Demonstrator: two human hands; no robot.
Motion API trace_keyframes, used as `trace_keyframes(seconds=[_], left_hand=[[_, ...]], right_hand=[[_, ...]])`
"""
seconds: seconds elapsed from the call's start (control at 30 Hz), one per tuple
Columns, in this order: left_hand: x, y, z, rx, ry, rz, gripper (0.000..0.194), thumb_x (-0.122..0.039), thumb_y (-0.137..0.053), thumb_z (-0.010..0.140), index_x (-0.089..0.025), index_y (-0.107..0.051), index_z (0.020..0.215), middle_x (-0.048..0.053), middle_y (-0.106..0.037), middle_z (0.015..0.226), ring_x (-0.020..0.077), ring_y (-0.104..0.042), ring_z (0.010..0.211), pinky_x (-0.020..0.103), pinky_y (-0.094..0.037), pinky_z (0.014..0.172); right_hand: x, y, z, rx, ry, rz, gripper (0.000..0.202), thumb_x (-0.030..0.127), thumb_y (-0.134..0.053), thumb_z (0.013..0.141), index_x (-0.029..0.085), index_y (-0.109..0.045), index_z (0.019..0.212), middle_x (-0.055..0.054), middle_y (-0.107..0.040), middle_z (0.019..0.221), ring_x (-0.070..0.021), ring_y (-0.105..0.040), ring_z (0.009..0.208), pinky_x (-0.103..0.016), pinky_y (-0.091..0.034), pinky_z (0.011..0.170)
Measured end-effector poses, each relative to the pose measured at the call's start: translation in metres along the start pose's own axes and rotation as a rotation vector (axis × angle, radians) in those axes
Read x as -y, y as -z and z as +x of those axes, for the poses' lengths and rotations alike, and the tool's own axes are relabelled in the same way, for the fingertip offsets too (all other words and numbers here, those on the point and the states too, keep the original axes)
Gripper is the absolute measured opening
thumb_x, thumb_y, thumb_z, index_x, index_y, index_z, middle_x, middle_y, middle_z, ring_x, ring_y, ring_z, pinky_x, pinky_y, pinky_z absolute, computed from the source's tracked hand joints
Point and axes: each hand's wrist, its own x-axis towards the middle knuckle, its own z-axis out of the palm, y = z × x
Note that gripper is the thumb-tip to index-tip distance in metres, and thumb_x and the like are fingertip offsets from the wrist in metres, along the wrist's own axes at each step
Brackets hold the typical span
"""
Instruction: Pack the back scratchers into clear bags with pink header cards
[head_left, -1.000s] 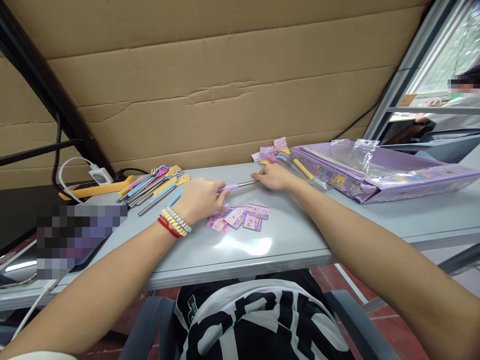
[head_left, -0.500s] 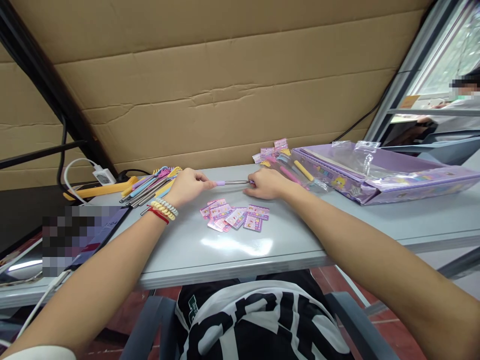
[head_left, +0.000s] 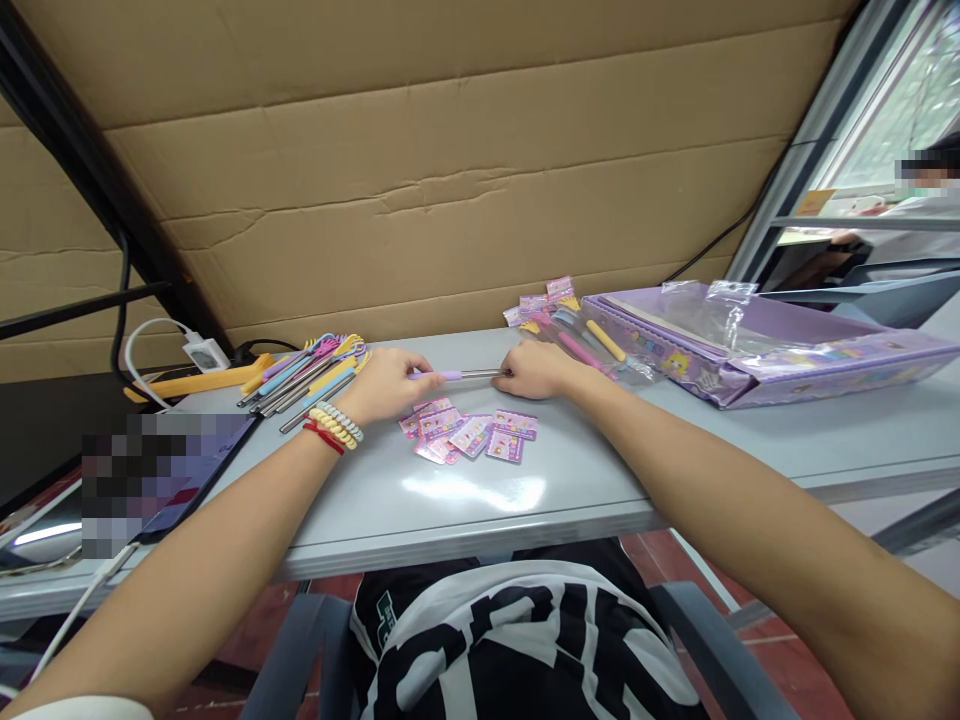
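Observation:
Between my two hands lies a slim metal rod with a purple handle, held level just above or on the table. My left hand is closed around the purple handle end, thumb along it. The metal end is pinched in my right hand, whose curled fingers hide the tip. Just in front of the hands, several small pink-and-purple printed cards lie loosely overlapping. Beside my left wrist is a pile of similar metal rods with coloured handles, some with claw-like ends.
Plastic-wrapped coloured sticks with card tops lie behind my right hand, beside an open purple box. A screen device, a white charger and cables are at left. Cardboard walls the back. Another person is at far right.
My left hand has shifted slightly right and down with the purple handle, and its thumb now lies further along it. My right hand's fingers have curled in more tightly. The cards have not moved.

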Motion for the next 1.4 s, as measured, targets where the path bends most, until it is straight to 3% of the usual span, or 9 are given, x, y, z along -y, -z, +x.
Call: trace_keyframes(seconds=[0.27,0.47,0.7,0.8,0.93,1.1,1.4], left_hand=[[-0.011,-0.001,-0.008,0.136,-0.176,0.112,0.033,-0.037,-0.052,0.082,-0.013,-0.072,0.091,0.002,-0.063,0.057,0.0115,-0.049,0.049,0.025,-0.033,0.054],[-0.021,-0.005,-0.012,0.110,-0.195,0.208,0.035,-0.033,-0.045,0.085,-0.015,-0.070,0.101,0.003,-0.065,0.060,0.0137,-0.052,0.051,0.026,-0.034,0.054],[-0.032,-0.004,-0.020,0.220,-0.368,0.033,0.050,-0.036,-0.051,0.082,-0.016,-0.056,0.128,-0.003,-0.059,0.053,0.0112,-0.048,0.046,0.024,-0.035,0.051],[-0.034,-0.009,-0.021,0.161,-0.362,0.034,0.043,-0.032,-0.049,0.083,-0.020,-0.062,0.122,-0.004,-0.055,0.049,0.0095,-0.042,0.042,0.023,-0.033,0.051],[-0.025,-0.014,-0.015,0.062,-0.234,0.096,0.039,-0.036,-0.051,0.083,-0.020,-0.067,0.114,0.000,-0.061,0.056,0.0112,-0.045,0.046,0.025,-0.032,0.052],[-0.017,-0.012,-0.010,0.074,-0.138,0.106,0.037,-0.044,-0.048,0.085,-0.017,-0.073,0.080,0.003,-0.063,0.056,0.0133,-0.047,0.049,0.026,-0.029,0.052],[-0.022,-0.012,-0.012,0.120,-0.124,0.058,0.039,-0.041,-0.043,0.086,-0.015,-0.070,0.077,0.002,-0.059,0.055,0.0116,-0.041,0.049,0.027,-0.026,0.052]], right_hand=[[-0.005,-0.003,0.000,0.045,0.010,-0.003,0.056,0.053,-0.035,0.084,0.015,-0.076,0.088,-0.017,-0.072,0.091,-0.0280,-0.065,0.079,-0.033,-0.042,0.061],[-0.010,-0.005,0.003,0.023,-0.044,-0.029,0.050,0.048,-0.040,0.082,0.014,-0.076,0.093,-0.018,-0.071,0.095,-0.0301,-0.066,0.086,-0.034,-0.046,0.067],[-0.017,-0.006,0.004,-0.049,-0.051,-0.079,0.044,0.043,-0.045,0.077,0.014,-0.076,0.088,-0.018,-0.072,0.087,-0.0305,-0.066,0.084,-0.034,-0.046,0.066],[-0.017,-0.005,0.003,-0.048,-0.021,-0.093,0.043,0.040,-0.045,0.077,0.013,-0.076,0.089,-0.019,-0.072,0.089,-0.0313,-0.066,0.086,-0.034,-0.046,0.066],[-0.014,-0.002,0.003,-0.017,-0.056,-0.114,0.044,0.037,-0.044,0.078,0.011,-0.075,0.094,-0.021,-0.071,0.095,-0.0330,-0.066,0.091,-0.036,-0.047,0.069],[-0.010,0.000,0.002,0.006,-0.115,-0.093,0.047,0.038,-0.042,0.081,0.010,-0.074,0.099,-0.021,-0.070,0.100,-0.0325,-0.066,0.092,-0.036,-0.048,0.070],[-0.010,-0.002,0.002,0.012,-0.116,-0.066,0.053,0.047,-0.037,0.086,0.010,-0.074,0.097,-0.022,-0.070,0.097,-0.0327,-0.066,0.092,-0.037,-0.049,0.072]])
